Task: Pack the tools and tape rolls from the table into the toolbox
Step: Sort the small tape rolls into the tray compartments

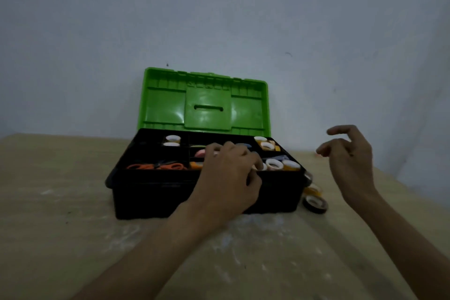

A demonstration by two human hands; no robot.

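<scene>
- The black toolbox (151, 192), green lid (165, 105) upright, holds tape rolls (274, 164) in its tray, with orange-handled scissors (155, 166) at 9 o'clock.
- At its 4 o'clock, a yellow roll (313, 189) and a black roll (315, 204) lie on the table (60, 202).
- The left hand (229, 173) reaches into the tray, fingers curled; whether it grips anything cannot be told.
- The right hand (350, 153) hovers at 3 o'clock, loosely curled, holding nothing.

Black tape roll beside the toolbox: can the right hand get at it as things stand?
Probably yes. The right hand hovers empty above the black tape roll, which lies on the table by the right end of the toolbox; nothing stands between them.
</scene>
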